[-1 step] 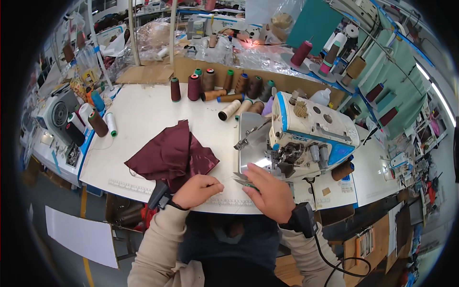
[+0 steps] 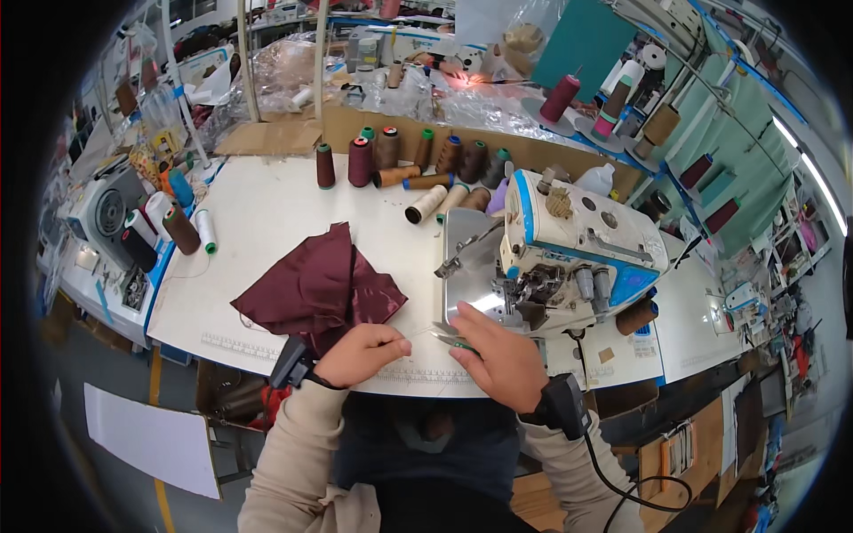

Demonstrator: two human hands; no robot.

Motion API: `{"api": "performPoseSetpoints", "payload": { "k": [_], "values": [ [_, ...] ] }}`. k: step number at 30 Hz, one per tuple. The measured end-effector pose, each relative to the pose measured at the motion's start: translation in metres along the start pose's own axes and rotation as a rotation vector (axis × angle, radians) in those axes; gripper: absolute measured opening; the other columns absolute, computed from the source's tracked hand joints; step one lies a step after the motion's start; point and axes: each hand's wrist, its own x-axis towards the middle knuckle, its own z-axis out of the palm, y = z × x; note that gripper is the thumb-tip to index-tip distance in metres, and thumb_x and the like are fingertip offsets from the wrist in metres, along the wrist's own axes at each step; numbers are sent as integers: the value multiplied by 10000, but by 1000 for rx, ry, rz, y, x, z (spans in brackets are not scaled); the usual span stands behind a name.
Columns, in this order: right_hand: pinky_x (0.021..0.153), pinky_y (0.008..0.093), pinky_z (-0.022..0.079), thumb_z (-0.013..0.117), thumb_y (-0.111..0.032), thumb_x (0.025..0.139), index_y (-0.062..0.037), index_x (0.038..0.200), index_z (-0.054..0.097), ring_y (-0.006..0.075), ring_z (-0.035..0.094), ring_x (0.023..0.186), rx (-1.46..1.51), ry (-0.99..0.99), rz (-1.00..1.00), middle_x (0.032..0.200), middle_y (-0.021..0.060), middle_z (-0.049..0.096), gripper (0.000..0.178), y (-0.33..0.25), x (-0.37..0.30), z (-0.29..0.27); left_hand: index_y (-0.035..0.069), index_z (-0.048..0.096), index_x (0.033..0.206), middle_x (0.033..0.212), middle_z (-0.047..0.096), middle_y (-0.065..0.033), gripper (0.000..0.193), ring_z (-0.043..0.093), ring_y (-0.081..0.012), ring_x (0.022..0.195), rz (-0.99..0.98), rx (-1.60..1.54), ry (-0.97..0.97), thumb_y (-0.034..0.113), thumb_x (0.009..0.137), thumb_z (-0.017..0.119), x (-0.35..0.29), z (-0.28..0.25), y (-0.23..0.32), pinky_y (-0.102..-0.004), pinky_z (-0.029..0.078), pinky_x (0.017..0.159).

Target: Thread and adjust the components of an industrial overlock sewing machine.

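My left hand is closed, thumb against curled fingers, over the table's front edge. Whatever it may pinch is too small to make out. Just behind it lies a crumpled piece of dark maroon cloth. In my right hand is a pair of thread snips with a green part, its blades pointing left toward my left hand. The rest of the snips is hidden under the palm. Beyond that hand stands an overlock sewing machine, its metal plate close to my fingertips.
Several thread cones, one of them maroon, stand or lie along the back of the white table. More spools, including a brown one, stand at the left beside another machine. A printed ruler strip runs along the front edge.
My left hand has shifted very slightly left, away from the snips. The right hand and the cloth look the same.
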Motion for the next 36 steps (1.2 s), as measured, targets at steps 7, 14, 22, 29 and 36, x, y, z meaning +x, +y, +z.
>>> {"api": "performPoseSetpoints", "payload": {
  "k": [7, 14, 22, 29, 36],
  "values": [
    [649, 368, 551, 615, -256, 912, -82, 1225, 582, 298, 683, 828, -112, -107, -6, 1328, 112, 582, 360, 10, 2, 4, 31, 614, 883, 757, 587, 11, 296, 515, -63, 634, -168, -458, 81, 285, 1005, 523, -13, -4, 1, -215, 395, 573],
    [590, 376, 538, 625, -217, 885, -96, 1193, 589, 260, 664, 676, -253, -52, 43, 1305, 115, 598, 333, -4, 2, 19, 53, 548, 759, 684, 553, 8, 309, 498, -62, 623, -169, -273, 97, 264, 985, 537, -29, -8, 14, -232, 397, 564],
    [646, 367, 546, 619, -209, 891, -98, 1183, 601, 265, 672, 747, -171, -68, 22, 1294, 107, 600, 314, 2, 1, 13, 40, 564, 767, 675, 545, 10, 320, 488, -60, 630, -97, -130, 255, 265, 993, 543, -55, -4, 16, -233, 393, 577],
    [761, 383, 532, 685, -11, 802, 15, 1083, 644, 310, 663, 859, -20, 306, 215, 987, 177, 671, 286, 6, -63, -72, 10, 610, 1006, 822, 576, 13, 160, 463, -55, 658, 39, -62, 916, 156, 944, 632, -91, -54, 17, -223, 393, 599],
    [781, 379, 506, 594, -26, 860, 42, 1162, 610, 378, 641, 858, -181, 289, 566, 941, 213, 651, 310, 95, -150, -82, -49, 611, 1123, 1043, 603, -147, 361, 573, -253, 713, 90, 616, 720, 92, 808, 720, -47, -43, 8, -326, 476, 677]
  ]
}}
